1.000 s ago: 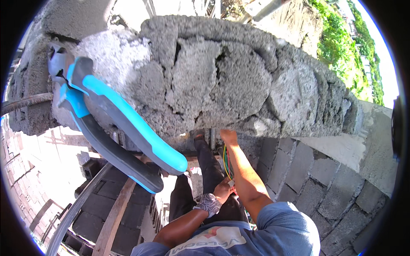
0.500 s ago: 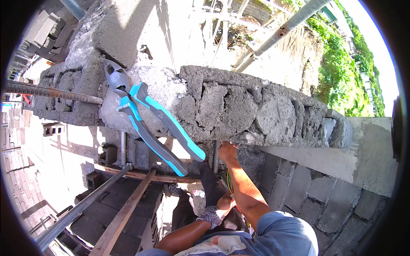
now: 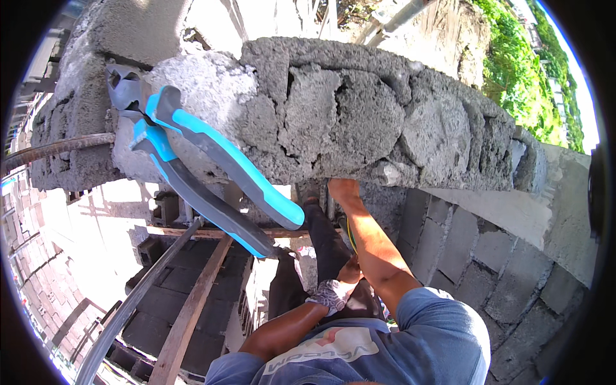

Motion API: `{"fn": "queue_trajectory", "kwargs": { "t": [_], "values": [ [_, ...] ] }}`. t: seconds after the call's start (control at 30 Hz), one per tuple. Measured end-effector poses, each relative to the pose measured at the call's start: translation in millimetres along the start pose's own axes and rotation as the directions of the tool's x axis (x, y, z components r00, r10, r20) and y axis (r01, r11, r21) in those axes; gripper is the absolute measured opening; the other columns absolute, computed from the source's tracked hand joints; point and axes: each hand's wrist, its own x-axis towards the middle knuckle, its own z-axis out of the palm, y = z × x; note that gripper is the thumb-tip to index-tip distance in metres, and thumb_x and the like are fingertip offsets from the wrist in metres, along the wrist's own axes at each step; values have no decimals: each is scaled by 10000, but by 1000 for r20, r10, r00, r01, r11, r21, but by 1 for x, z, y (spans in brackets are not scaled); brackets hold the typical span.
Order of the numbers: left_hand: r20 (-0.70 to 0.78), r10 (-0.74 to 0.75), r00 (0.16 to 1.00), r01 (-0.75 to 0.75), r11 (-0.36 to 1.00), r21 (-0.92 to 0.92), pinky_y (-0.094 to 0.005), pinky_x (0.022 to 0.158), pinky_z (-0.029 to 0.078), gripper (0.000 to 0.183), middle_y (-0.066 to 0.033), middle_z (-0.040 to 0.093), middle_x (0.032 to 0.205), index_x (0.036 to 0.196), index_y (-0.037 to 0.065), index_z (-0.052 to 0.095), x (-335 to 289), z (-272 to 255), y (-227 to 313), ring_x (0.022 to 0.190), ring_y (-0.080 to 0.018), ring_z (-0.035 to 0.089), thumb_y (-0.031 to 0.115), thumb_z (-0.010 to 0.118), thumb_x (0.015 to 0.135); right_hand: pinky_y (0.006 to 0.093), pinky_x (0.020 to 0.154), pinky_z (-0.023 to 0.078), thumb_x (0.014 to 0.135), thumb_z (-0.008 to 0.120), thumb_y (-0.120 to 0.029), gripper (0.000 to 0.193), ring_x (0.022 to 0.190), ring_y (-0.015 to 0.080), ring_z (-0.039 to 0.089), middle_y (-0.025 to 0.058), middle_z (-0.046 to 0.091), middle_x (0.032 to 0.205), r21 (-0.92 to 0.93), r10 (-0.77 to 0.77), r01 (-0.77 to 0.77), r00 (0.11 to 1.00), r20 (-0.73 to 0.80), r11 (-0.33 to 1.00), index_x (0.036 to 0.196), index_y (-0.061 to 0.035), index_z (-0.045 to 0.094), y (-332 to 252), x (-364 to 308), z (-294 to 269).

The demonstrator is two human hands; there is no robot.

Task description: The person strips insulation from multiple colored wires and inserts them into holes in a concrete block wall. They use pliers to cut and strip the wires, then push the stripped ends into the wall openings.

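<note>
Right hand [image 3: 344, 190] far, left hand [image 3: 350, 273] near, one yellow wire [image 3: 351, 235] between.
Two grips, neither readable: one's fingers are hidden at the near edge of the wall [image 3: 372, 122], the other's partly behind the right forearm [image 3: 380, 247]; I cannot tell how closed, or holding what. Left, one pair of pliers [image 3: 232, 158], two handles spread, lies atop the wall.

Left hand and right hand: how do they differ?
The left hand is nearer the blue shirt; the right hand is out at the lower edge of the rough wall. Patterned cloth wraps the left hand's wrist; the right hand's is bare. The right forearm partly covers the left hand; the wall hides the right hand's fingers. With both, the grip cannot be made out.
</note>
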Motion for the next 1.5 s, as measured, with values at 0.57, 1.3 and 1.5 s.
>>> {"fn": "queue_trajectory", "kwargs": {
  "t": [0.57,1.3,1.5],
  "values": [
    [-187,-121,975,110,992,-66,-379,958,531,297,-56,630,1092,1254,83,589,-22,21,35,987,-177,625,10,553,969,577,822,556,962,534,-227,301,927,493,688,261,725,1010,402,254,-187,960,-120,896,1198,-96,667,41,-18,53],
    [-154,-85,984,64,988,-141,-414,1031,474,539,-38,648,1243,1532,176,421,-11,16,56,1136,-172,610,73,522,1012,477,987,541,913,575,-253,363,1173,414,653,168,707,1257,258,141,-153,988,64,954,1208,-102,723,30,12,66],
    [-36,-104,994,97,985,-143,-459,1083,455,552,-64,566,1447,1525,168,442,-13,1,55,1258,-217,588,158,584,992,451,967,553,891,583,-248,355,1131,409,675,180,716,1229,183,200,-249,948,247,951,1173,-99,738,43,19,70]
  ]
}}
